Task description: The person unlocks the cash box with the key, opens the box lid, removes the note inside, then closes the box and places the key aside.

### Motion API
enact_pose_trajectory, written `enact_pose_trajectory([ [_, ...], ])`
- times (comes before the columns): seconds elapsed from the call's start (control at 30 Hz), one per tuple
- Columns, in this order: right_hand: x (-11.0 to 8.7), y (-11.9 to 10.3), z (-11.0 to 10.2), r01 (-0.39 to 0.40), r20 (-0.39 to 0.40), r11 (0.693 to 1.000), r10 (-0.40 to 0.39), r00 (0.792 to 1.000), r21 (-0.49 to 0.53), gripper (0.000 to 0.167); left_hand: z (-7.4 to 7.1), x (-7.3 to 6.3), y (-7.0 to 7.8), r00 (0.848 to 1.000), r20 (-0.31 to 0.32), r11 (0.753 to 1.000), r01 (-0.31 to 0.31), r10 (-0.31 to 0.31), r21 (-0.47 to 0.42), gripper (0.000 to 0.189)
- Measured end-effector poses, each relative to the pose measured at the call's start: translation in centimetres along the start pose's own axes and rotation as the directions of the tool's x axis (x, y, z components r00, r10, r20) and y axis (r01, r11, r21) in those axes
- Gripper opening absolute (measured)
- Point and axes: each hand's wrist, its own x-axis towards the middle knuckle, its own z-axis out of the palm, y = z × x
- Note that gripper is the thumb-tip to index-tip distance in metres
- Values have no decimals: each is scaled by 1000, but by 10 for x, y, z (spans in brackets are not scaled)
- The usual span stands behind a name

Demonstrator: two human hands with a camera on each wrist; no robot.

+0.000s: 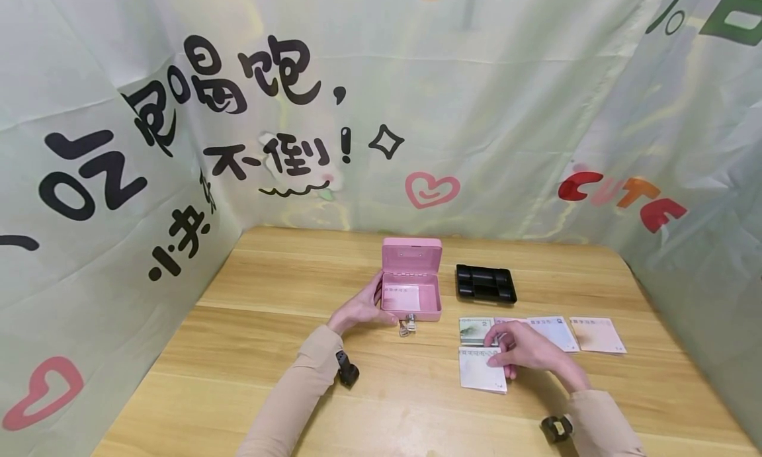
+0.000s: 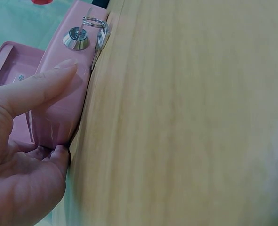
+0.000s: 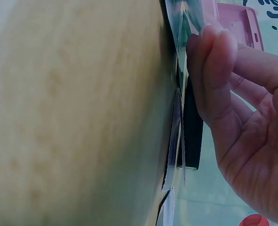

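A pink cash box [image 1: 411, 315] stands with its lid up; a pale banknote [image 1: 401, 298] lies inside. Keys [image 1: 408, 326] hang from the front lock [image 2: 76, 38]. My left hand [image 1: 364, 306] grips the box's front left corner, thumb along the front and fingers at the side. On the right, my right hand [image 1: 526, 348] pinches a pale play banknote [image 1: 481, 372] near its right edge, just in front of a green banknote [image 1: 475, 331]. In the right wrist view, the fingertips [image 3: 218, 52] meet greenish paper [image 3: 186, 19]; their exact contact is partly hidden.
Behind the row stands a black compartment tray [image 1: 485, 285]. Right of the green note lie a purplish note [image 1: 506, 323], partly covered by the hand, a bluish note [image 1: 553, 332] and a pinkish note [image 1: 598, 334]. Printed curtains [image 1: 369, 80] surround the wooden table [image 1: 286, 265].
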Motion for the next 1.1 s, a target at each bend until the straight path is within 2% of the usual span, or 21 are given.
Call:
enact_pose_trajectory([
  [0.5,-1,1,-1,-9,-7,1000,9,1000,12,31,-1,0,0,1000,-16,1000,8,-7,21,126],
  [0.73,-4,1,-4,1,-78,1000,-2,997,-8,32,0,0,0,1000,-15,1000,14,-14,9,126],
  [0.93,-3,-3,-7,51,-143,999,-53,988,-14,27,1,0,0,1000,-6,1000,-1,1,-2,126],
  [1.1,6,-15,-8,122,-171,992,-122,978,-9,21,0,-1,1,1000,-5,1000,7,-7,-3,126],
])
